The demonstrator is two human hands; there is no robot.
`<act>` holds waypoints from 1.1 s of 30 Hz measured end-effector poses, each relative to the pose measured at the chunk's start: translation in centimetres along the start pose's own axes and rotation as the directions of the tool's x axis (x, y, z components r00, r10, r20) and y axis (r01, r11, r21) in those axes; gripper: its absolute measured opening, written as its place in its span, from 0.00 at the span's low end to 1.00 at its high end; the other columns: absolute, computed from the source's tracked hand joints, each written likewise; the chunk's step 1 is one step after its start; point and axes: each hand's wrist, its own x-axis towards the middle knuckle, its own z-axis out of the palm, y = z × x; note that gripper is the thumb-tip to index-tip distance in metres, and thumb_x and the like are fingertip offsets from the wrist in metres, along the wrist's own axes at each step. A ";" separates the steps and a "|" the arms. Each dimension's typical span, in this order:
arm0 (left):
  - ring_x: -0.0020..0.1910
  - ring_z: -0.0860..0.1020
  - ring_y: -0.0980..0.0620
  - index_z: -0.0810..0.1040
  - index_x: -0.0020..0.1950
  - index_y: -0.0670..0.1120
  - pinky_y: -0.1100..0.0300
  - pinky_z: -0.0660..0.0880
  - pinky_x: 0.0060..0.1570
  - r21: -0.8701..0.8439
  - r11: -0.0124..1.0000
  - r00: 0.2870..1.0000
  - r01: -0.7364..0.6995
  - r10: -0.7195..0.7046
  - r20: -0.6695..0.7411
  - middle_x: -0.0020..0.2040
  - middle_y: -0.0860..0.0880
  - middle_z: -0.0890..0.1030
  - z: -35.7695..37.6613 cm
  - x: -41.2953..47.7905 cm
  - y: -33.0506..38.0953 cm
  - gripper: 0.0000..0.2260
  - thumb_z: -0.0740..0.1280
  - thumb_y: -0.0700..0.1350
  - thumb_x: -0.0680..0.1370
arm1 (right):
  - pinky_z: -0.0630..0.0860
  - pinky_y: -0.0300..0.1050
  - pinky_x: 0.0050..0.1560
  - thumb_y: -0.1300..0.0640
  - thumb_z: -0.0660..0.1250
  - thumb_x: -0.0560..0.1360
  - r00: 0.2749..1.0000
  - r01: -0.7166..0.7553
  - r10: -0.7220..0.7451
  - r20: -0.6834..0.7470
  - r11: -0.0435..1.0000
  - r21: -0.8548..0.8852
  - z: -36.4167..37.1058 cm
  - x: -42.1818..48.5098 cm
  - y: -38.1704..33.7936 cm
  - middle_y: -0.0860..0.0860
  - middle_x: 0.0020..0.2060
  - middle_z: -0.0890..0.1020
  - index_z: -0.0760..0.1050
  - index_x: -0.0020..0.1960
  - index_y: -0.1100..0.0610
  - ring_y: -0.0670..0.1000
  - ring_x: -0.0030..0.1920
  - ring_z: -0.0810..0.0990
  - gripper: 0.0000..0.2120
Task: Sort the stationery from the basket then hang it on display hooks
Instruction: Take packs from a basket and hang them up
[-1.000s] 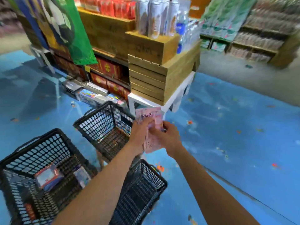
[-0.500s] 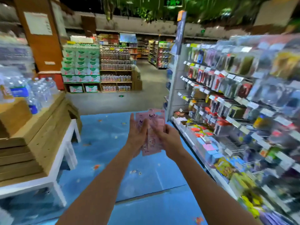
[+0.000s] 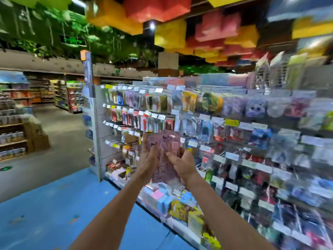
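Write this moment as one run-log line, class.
stage: facing display rack | left hand: holds pink packets | right hand: pinches pink packets | hung: not yet | view: motion-blurred

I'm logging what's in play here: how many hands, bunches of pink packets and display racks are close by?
Hands: 2, left hand and right hand
Held bunch of pink packets: 1, too blurred to count singly
Nearby display rack: 1
Total: 4
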 end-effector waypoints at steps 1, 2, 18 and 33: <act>0.53 0.79 0.47 0.51 0.81 0.67 0.40 0.80 0.56 0.000 1.000 0.999 0.001 -0.001 0.041 0.58 0.51 0.81 1.5 1.5 -0.6 0.35 0.59 0.52 0.76 | 0.83 0.65 0.49 0.47 0.77 0.64 0.999 0.016 -0.018 -0.047 0.999 -0.050 -1.5 1.1 0.1 0.57 0.42 0.87 0.83 0.46 0.60 0.60 0.45 0.86 0.18; 0.49 0.80 0.47 0.53 0.80 0.68 0.42 0.81 0.52 -0.013 1.000 0.996 0.015 -0.014 0.083 0.54 0.49 0.81 3.1 2.9 -1.4 0.34 0.59 0.51 0.75 | 0.83 0.64 0.48 0.48 0.77 0.67 0.995 0.017 -0.026 -0.098 0.995 -0.096 -2.8 2.0 -0.2 0.56 0.41 0.87 0.82 0.44 0.59 0.59 0.44 0.86 0.15; 0.48 0.82 0.42 0.79 0.56 0.46 0.35 0.79 0.53 -0.093 0.996 0.883 -0.015 0.056 0.466 0.51 0.36 0.83 29.7 14.2 -6.6 0.14 0.62 0.55 0.84 | 0.80 0.49 0.41 0.51 0.76 0.75 0.873 0.062 -0.162 -0.460 0.973 -0.224 -25.9 14.8 -0.3 0.51 0.38 0.83 0.80 0.49 0.58 0.49 0.38 0.82 0.12; 0.36 0.76 0.50 0.77 0.54 0.41 0.59 0.76 0.36 -0.012 0.997 0.838 -0.073 0.068 0.541 0.40 0.49 0.80 40.5 21.3 -12.8 0.24 0.62 0.63 0.81 | 0.76 0.44 0.47 0.42 0.71 0.77 0.946 -0.027 -0.084 -0.314 0.942 -0.334 -36.0 23.3 2.6 0.47 0.40 0.82 0.80 0.51 0.57 0.51 0.45 0.82 0.17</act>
